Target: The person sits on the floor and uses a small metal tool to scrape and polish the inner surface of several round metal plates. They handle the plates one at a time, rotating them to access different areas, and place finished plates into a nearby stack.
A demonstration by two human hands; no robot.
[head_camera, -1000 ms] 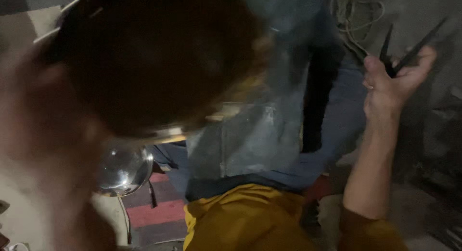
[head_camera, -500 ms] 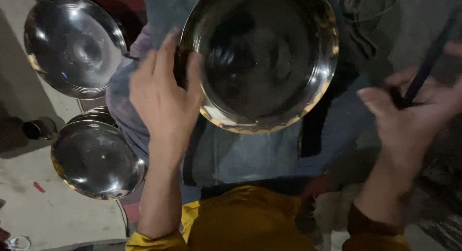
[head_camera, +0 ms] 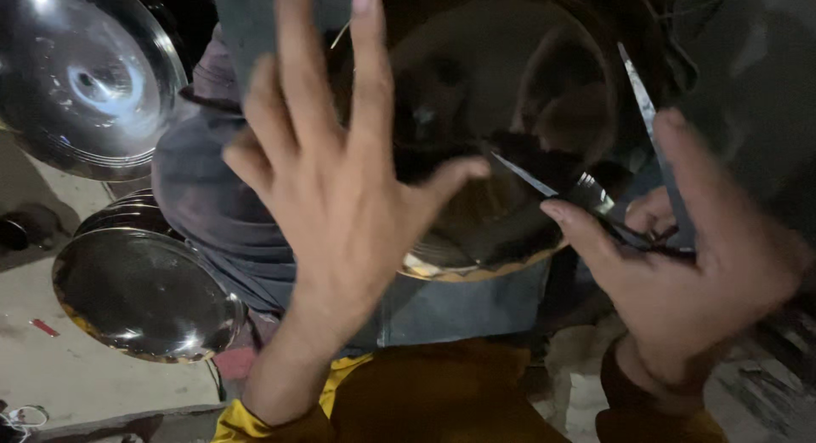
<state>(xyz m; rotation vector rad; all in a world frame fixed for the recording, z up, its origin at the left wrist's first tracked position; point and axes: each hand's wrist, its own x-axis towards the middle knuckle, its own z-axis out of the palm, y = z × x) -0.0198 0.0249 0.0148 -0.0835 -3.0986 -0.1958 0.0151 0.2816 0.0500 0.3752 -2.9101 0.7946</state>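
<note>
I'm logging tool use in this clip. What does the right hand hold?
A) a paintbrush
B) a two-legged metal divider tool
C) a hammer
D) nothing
B: the right hand grips a two-legged metal divider tool, its pointed legs spread over the shiny metal bowl.

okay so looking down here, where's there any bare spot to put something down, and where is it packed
Bare concrete floor shows at lower left, bordered by the stack of steel plates and a small red scrap. Crowded: the lap, where the left hand spreads over the large steel plate and the right hand holds a metal divider. Another steel plate fills upper left.
</note>
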